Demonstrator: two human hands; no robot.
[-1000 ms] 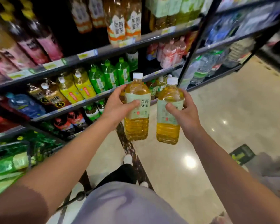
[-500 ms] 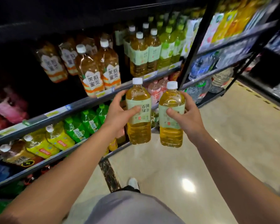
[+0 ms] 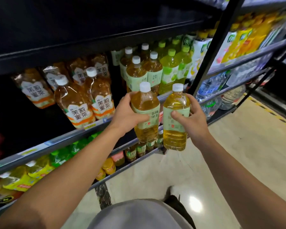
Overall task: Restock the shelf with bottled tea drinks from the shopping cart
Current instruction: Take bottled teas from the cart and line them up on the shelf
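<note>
- Head view. Landmark: the shelf rail (image 3: pixel 96 128), a grey edge strip with price tags that runs across the rack in front of the person.
- Left hand (image 3: pixel 127 117): curled round the left tea bottle (image 3: pixel 145 113) at label height. The thumb lies across the front of the pale green label; the fingers wrap the far side, and only their tips show at the bottle's shoulder. The bottle stands upright, white cap up, just in front of the rail.
- Right hand (image 3: pixel 192 116): curled round the right tea bottle (image 3: pixel 176 116). The thumb presses the label's front and the fingers pass behind the bottle's right side. The bottle is upright, held off the rail's right end and above the floor (image 3: pixel 238 162).
- The two held bottles stand just beside each other; whether they touch cannot be told.
- Behind the rail: matching shelved tea bottles (image 3: pixel 144 71) with white caps, directly beyond the held pair.
- Left along the rail: jasmine tea bottles (image 3: pixel 82 103) with white-and-orange labels, tilted.
- Right along the rail: green-capped bottles (image 3: pixel 170 68).
</note>
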